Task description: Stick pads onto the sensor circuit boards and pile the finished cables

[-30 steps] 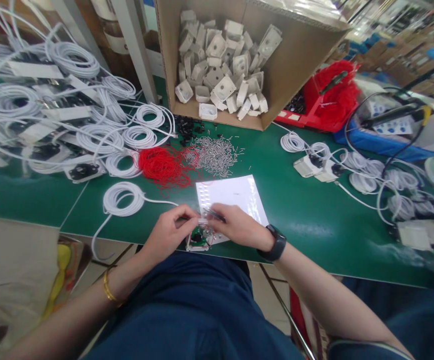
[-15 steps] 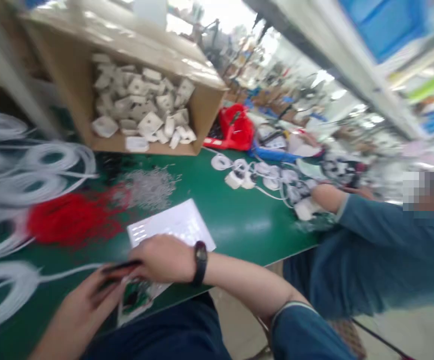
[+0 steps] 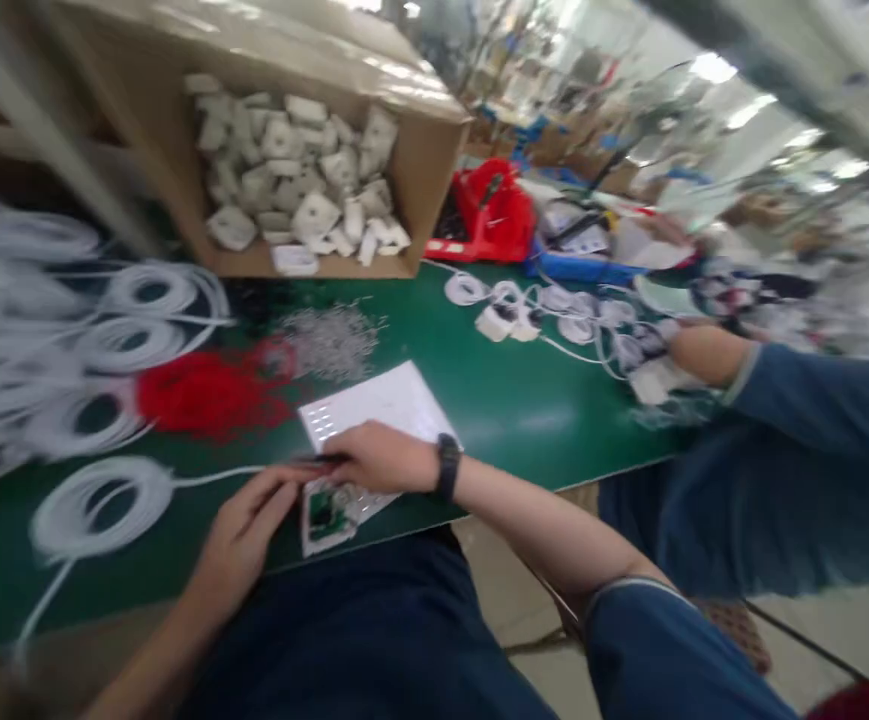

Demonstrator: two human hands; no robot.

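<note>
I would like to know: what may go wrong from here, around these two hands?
The green board lies near the front edge of the table; a bump might send it off. The dark, blurred tool is close to the left hand; a slip might pinch it. The red wires meet the loose metal pieces and might tangle.

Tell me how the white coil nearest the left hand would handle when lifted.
The white coil probably flexes and sags, being slim cable wound in loops. Lifting it might tug near the left hand, where one end leads.

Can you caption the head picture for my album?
Left hand and right hand close together beside a green circuit board, red wires piled beyond.
</note>
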